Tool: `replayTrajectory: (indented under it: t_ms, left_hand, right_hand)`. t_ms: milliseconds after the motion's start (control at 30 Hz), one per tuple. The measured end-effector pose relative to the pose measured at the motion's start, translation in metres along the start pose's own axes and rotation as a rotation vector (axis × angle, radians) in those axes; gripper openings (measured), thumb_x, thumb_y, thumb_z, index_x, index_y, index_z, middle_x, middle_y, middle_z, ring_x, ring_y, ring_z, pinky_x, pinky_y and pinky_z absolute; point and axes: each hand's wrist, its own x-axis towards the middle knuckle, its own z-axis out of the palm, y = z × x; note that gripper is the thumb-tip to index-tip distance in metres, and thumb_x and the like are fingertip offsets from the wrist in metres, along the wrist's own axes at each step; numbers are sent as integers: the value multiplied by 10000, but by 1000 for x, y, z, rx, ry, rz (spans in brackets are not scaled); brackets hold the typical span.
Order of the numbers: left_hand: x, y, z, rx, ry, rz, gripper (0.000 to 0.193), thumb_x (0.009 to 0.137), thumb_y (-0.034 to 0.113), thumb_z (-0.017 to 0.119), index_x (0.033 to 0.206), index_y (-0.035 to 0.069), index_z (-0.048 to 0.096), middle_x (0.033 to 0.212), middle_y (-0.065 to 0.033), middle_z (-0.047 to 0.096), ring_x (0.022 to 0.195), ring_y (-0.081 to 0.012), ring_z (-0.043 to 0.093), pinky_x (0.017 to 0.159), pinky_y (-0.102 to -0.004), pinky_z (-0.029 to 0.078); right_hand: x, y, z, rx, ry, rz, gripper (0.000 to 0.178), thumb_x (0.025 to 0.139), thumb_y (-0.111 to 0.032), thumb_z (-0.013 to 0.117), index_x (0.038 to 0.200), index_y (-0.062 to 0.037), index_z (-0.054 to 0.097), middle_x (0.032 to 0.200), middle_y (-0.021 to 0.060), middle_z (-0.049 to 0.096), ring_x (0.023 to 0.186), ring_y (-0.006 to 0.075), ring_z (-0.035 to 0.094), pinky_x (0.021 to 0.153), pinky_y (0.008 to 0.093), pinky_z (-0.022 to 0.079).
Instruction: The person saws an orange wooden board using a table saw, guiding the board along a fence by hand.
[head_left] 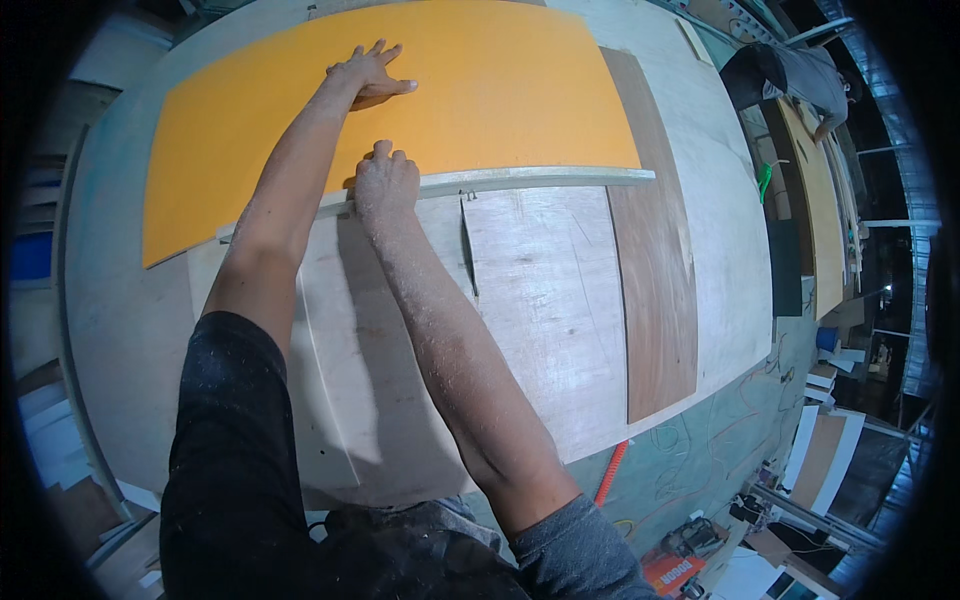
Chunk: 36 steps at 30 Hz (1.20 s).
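Note:
A large yellow-orange panel (500,90) lies on the pale work table. On its surface my left hand (370,76) rests with fingers spread, holding nothing. A long, straight silvery metal bar (530,178) runs along the panel's near edge. My right hand (388,187) is closed over this bar around its middle, fingers curled toward the panel; dust coats the hand and forearm. Part of the bar is hidden behind my right hand and left forearm.
A brown wood-grain strip (655,300) lies right of the panel, on the whitish table top (735,290). Beyond the table at upper right, a person (800,80) bends over long boards (815,200). A red hose (612,472) and an orange machine (675,572) are at lower right.

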Motion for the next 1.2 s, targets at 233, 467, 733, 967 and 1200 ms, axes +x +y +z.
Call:
replayTrajectory:
  t_ms: [233, 467, 733, 967, 1200]
  left_hand:
    - [-21, 2, -3, 53, -42, -22, 1155, 806, 881, 608, 1704, 353, 110, 1792, -30, 39, 1625, -409, 105, 1220, -776, 201]
    - [-121, 42, -2, 12, -102, -17, 1132, 831, 863, 594, 1705, 348, 92, 1794, 0, 9, 1632, -384, 76, 1158, -836, 242]
    - [-304, 99, 27, -17, -155, -1, 1089, 877, 812, 593, 1710, 314, 97, 1794, -19, 11, 1635, -373, 58, 1162, -816, 256]
    - [-458, 150, 62, -31, -166, 14, 1098, 885, 780, 619, 1713, 286, 95, 1794, -50, -9, 1632, -402, 43, 1143, -836, 247]
    - [-579, 189, 85, -34, -230, 14, 1101, 893, 771, 621, 1715, 272, 84, 1793, -71, -15, 1633, -402, 39, 1134, -826, 278]
  right_hand:
    - [-18, 1, 9, -147, 45, -73, 411, 1019, -278, 561, 1323, -54, 723, 1560, 175, 545, 1221, 241, 595, 969, 362, 466]
    - [-113, 3, 22, -230, 52, -92, 589, 1014, -231, 545, 1527, 54, 499, 1601, 216, 496, 1137, 226, 598, 928, 337, 471]
    - [-299, -4, 34, -265, -1, -130, 608, 977, -159, 551, 1536, 68, 477, 1619, 239, 468, 1104, 213, 595, 897, 316, 479]
    - [-465, -1, 56, -132, 77, -150, 622, 929, -162, 583, 1484, 108, 498, 1570, 272, 497, 1037, 273, 628, 873, 366, 515]
    - [-596, -2, 60, -53, -54, -138, 632, 918, -160, 594, 1503, 61, 501, 1588, 246, 483, 1047, 290, 640, 897, 390, 526]
